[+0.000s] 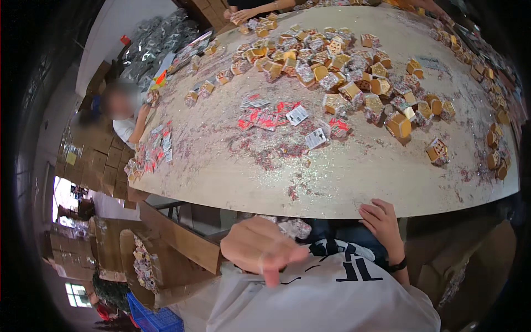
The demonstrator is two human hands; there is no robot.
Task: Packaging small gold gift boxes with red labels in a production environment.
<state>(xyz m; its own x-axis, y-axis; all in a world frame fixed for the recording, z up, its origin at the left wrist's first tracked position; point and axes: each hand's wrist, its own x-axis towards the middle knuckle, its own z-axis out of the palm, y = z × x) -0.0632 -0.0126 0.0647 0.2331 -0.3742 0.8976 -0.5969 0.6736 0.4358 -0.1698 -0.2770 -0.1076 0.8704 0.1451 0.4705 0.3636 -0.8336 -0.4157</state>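
My left hand (257, 244) is raised in front of my shirt, off the table's near edge. Two of its fingers point apart, one to the right and one down, and nothing shows between them; the other fingers are partly hidden. At the near edge of the pale table (221, 193), my right hand (383, 221) rests its fingers loosely on the board, holding nothing visible. Farther in lie small white cards (297, 115) and a pile of red-and-white labels (269, 119). One small house-shaped ornament (437, 152) stands apart, beyond my right hand.
A large heap of glittery house ornaments (332, 63) covers the far middle; more line the right rim. Glitter is scattered over the board. A person (124, 110) sits at the left end, and another person's hands (243, 15) work at the far side. Cardboard boxes (160, 260) stand at lower left.
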